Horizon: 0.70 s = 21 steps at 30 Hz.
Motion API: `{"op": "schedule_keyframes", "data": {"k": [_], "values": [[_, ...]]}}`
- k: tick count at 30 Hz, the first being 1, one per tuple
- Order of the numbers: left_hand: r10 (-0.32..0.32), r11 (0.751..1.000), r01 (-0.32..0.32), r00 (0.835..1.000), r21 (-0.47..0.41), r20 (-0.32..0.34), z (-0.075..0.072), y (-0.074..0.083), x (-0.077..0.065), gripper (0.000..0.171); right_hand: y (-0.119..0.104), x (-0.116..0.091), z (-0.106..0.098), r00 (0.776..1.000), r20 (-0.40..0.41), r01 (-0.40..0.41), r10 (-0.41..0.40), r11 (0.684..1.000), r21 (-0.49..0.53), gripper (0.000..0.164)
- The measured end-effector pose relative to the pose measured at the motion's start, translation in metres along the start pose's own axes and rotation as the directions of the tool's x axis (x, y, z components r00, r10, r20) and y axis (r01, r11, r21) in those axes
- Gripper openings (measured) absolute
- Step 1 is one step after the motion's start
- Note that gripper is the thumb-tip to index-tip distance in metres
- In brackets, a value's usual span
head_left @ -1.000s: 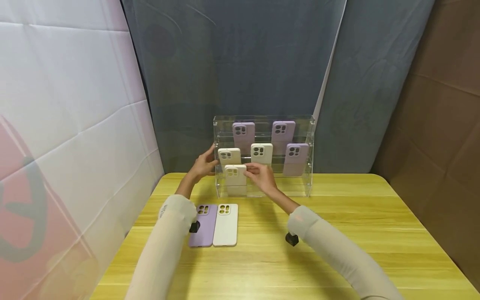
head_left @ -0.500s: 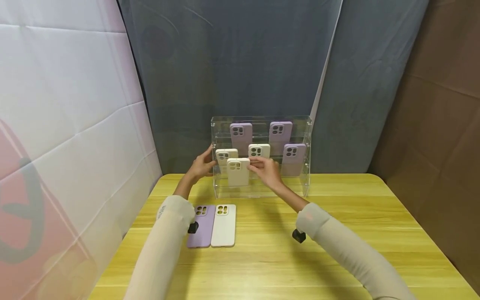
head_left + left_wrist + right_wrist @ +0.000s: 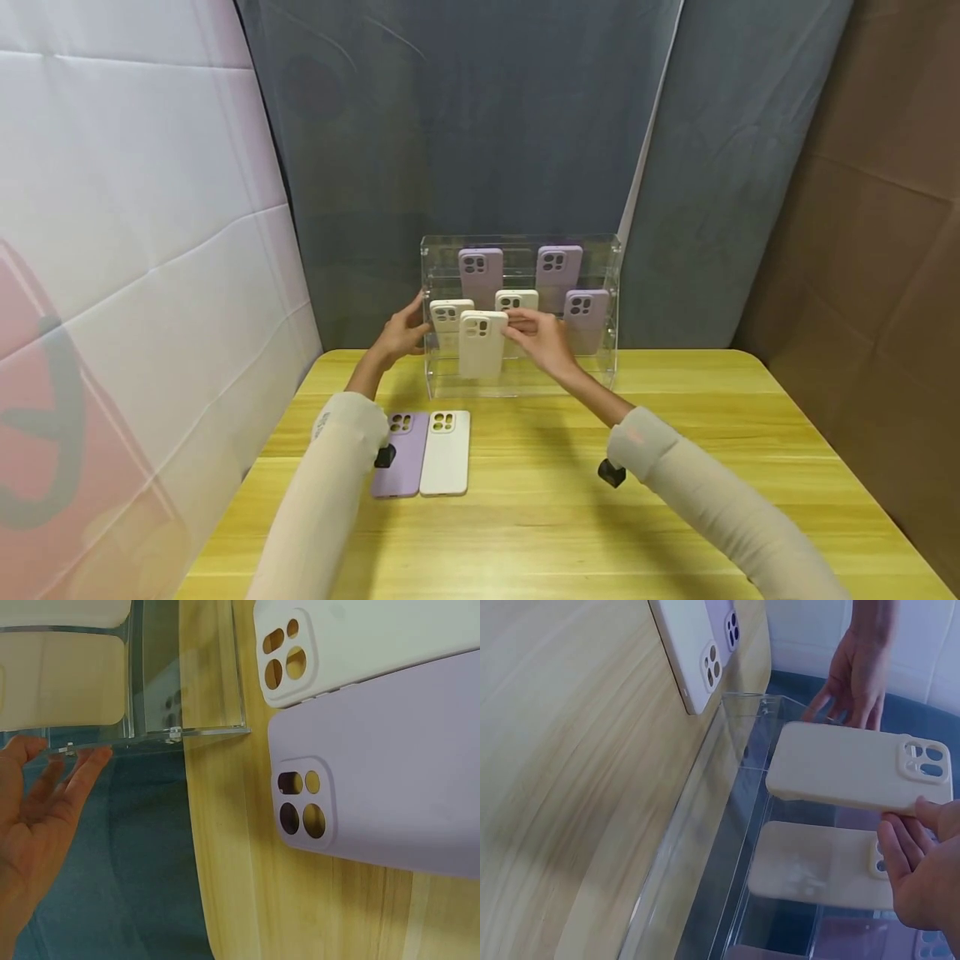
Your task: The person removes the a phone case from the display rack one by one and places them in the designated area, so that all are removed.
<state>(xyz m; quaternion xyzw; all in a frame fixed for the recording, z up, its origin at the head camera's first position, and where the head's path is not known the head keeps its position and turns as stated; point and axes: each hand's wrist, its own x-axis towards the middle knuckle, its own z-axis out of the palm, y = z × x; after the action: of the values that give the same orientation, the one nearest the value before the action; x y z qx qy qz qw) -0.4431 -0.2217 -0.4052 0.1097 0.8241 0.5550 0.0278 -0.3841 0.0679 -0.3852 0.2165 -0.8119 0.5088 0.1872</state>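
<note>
My right grip (image 3: 543,340) pinches a cream case (image 3: 480,346) by its upper right edge, thumb in front and fingertips behind. I have it upright before the clear rack (image 3: 542,382), its camera cutouts uppermost and its lower end, as I judge it, free of any rail. So this one counts as neither seated nor laid down.

My left grip (image 3: 401,335) has its fingers spread, their tips against the rack's left side wall; I take that to be steadying it.

Behind the case I hold, five others lean in the rack. The top row has a left purple case (image 3: 480,271) and a right purple case (image 3: 558,271). Below them come a left cream case (image 3: 452,315), a middle cream case (image 3: 517,298), partly hidden by my fingers, and a lower purple case (image 3: 587,321) at the right end. Those five I count as settled.

The rack stands near the far edge of the bench (image 3: 690,400). Closer to me, towards the bench's left edge, a flat purple case (image 3: 411,458) and a flat white case (image 3: 446,458) lie side by side, both outside the rack.
</note>
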Motion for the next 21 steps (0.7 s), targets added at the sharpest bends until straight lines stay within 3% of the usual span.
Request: {"op": "schedule_keyframes", "data": {"k": [4,11,21], "values": [[-0.005,1.000,0.005,1.000,0.002,0.000,0.001,0.001,0.002,0.077,0.001,-0.003,-0.003,1.000,0.012,-0.021,0.021,1.000,-0.019,0.032],[0.005,1.000,-0.005,1.000,-0.010,0.003,0.001,0.001,0.001,0.078,0.005,-0.015,-0.005,0.990,0.119,-0.085,0.073,0.991,0.107,0.041],[0.006,1.000,-0.006,1.000,-0.003,0.009,-0.002,0.002,0.002,0.078,0.020,-0.033,-0.001,0.968,0.185,-0.199,0.168,0.966,0.165,0.043]]}}
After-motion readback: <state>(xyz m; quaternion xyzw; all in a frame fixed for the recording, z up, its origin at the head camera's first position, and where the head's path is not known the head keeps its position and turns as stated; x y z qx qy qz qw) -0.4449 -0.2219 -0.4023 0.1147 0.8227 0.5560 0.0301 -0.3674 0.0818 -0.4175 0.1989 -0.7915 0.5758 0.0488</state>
